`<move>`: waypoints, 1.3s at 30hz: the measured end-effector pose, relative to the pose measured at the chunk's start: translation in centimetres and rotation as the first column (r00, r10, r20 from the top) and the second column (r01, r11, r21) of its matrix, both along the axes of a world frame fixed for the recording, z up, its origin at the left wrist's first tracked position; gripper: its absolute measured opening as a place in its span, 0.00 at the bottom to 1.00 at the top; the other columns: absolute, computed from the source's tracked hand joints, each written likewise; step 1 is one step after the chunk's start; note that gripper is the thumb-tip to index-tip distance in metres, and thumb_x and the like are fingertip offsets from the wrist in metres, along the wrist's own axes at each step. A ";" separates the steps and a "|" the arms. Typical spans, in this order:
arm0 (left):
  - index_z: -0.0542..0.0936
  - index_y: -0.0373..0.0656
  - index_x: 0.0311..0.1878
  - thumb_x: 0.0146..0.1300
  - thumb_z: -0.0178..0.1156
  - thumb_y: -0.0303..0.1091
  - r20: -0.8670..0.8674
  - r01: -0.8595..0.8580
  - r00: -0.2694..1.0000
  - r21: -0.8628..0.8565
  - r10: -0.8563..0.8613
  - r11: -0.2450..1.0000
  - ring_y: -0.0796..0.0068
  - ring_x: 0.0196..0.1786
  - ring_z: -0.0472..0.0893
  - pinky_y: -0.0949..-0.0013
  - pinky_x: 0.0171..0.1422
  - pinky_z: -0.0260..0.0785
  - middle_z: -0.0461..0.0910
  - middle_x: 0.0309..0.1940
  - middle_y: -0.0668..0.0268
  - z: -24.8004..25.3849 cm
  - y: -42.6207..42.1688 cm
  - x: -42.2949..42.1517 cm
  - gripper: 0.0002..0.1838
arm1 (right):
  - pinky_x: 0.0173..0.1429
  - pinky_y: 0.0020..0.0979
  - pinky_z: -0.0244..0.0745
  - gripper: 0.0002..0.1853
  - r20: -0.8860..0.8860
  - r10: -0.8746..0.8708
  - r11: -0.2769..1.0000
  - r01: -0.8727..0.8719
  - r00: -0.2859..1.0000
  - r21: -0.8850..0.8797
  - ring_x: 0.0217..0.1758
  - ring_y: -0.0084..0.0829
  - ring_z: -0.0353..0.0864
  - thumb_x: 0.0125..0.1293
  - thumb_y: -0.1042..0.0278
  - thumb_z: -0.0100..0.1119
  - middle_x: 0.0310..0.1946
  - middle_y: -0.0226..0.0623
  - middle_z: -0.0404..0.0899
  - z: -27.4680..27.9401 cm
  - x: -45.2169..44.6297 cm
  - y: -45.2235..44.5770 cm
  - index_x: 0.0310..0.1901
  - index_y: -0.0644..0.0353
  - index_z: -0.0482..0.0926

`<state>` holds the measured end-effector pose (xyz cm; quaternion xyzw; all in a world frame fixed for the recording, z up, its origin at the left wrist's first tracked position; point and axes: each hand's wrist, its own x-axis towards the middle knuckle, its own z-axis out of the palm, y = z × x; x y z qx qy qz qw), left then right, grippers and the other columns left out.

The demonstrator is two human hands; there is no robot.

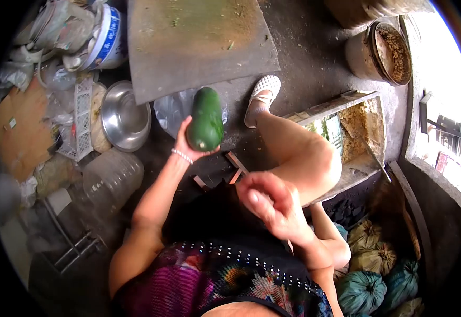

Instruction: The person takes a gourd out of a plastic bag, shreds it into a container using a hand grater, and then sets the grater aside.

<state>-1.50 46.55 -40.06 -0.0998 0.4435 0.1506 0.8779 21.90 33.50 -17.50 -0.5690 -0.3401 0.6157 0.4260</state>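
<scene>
A long, dark green winter melon (206, 119) rests in my left hand (191, 145), which grips it low on one side. Its pale, blunt end points toward me. A string of light beads circles my left wrist. Over my lap, my right hand (272, 203) hovers with its fingers curled inward, and nothing shows in it. Beyond the melon lies a clear plastic bag (175, 111) on the floor, partly covered by the melon and the board's edge.
A worn board (204, 66) with green scraps lies ahead. To the left are a steel basin (126, 116), a plastic jug (112, 177) and a white bucket (106, 39). On the right stand a wooden box (365, 124), a bucket of crumbly matter (381, 53) and several tied sacks (362, 290).
</scene>
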 end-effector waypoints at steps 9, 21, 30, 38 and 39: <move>0.64 0.32 0.68 0.34 0.76 0.38 0.248 0.227 0.839 0.649 -0.485 0.726 0.61 0.60 0.77 0.62 0.66 0.69 0.75 0.59 0.53 11.7 -3.3 -6.3 0.54 | 0.58 0.32 0.74 0.27 -0.013 -0.382 0.922 0.380 0.924 -0.069 0.59 0.34 0.75 0.74 0.60 0.52 0.57 0.48 0.75 -3.5 -3.8 2.3 0.68 0.66 0.62; 0.64 0.33 0.68 0.23 0.80 0.33 -0.121 0.398 0.745 0.869 -0.655 0.292 0.69 0.58 0.77 0.66 0.65 0.67 0.77 0.57 0.60 19.5 -0.5 -9.3 0.59 | 0.60 0.29 0.70 0.31 0.389 0.163 0.906 -0.293 0.907 0.305 0.52 0.29 0.78 0.74 0.53 0.51 0.48 0.45 0.80 2.9 -2.6 1.2 0.66 0.72 0.64; 0.67 0.35 0.68 0.24 0.79 0.33 -0.240 0.394 0.768 0.908 -0.594 0.142 0.71 0.60 0.75 0.66 0.69 0.64 0.77 0.58 0.62 19.0 -0.8 -11.6 0.58 | 0.38 0.39 0.73 0.17 0.362 0.233 0.894 -0.345 0.903 0.286 0.29 0.42 0.78 0.55 0.66 0.55 0.24 0.54 0.77 3.8 -3.3 4.5 0.42 0.71 0.77; 0.67 0.34 0.67 0.24 0.79 0.35 -0.322 0.404 0.775 0.914 -0.543 0.034 0.73 0.59 0.76 0.67 0.68 0.63 0.78 0.57 0.63 18.5 -1.5 -13.4 0.57 | 0.35 0.23 0.75 0.09 0.367 0.197 0.975 -0.222 0.909 0.026 0.32 0.22 0.80 0.57 0.78 0.52 0.33 0.39 0.84 -0.3 -4.9 6.4 0.38 0.67 0.82; 0.66 0.33 0.68 0.24 0.79 0.35 -0.257 0.396 0.772 0.910 -0.581 0.124 0.71 0.60 0.76 0.67 0.69 0.63 0.77 0.57 0.61 18.7 -1.9 -13.2 0.58 | 0.37 0.23 0.75 0.10 0.136 0.111 0.994 -0.111 0.985 -0.007 0.33 0.22 0.80 0.62 0.75 0.52 0.35 0.38 0.84 -1.2 -4.8 6.5 0.39 0.67 0.82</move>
